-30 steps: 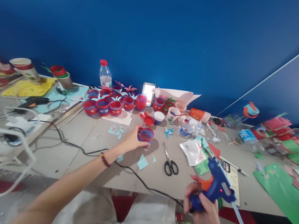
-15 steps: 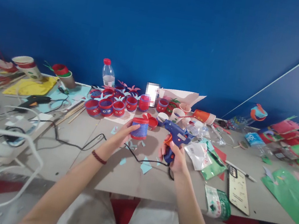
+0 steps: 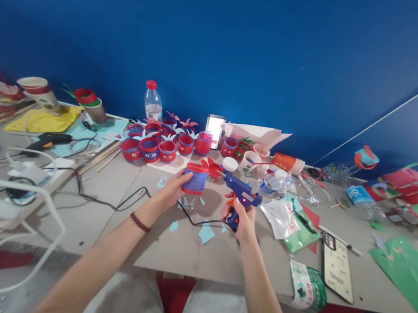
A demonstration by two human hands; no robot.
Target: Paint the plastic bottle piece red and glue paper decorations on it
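My left hand (image 3: 171, 189) grips a small blue cup with red bands (image 3: 195, 180) by its left side, holding it upright over the table. In my right hand (image 3: 241, 221) is a blue glue gun (image 3: 242, 190), its nozzle pointing left towards the cup and a small red light lit on its body. Fingers wrap the handle near the orange trigger. Nozzle and cup are apart. Behind them stand several red-and-blue cups with eyes (image 3: 149, 150), some with paper leaves. A red cup (image 3: 214, 172) sits just beyond the held one.
A black cord (image 3: 129, 199) crosses the table from a white power strip (image 3: 49, 178). Light-blue paper scraps (image 3: 206, 232) lie below my hands. To the right are a phone (image 3: 337, 269), a green-and-white packet (image 3: 307, 287) and green sheet (image 3: 409, 275). A plastic bottle (image 3: 153, 104) stands behind.
The glue gun has tipped to a more level angle and shifted slightly left, closer to the cup. My left hand keeps the cup in nearly the same place. The view has shifted slightly.
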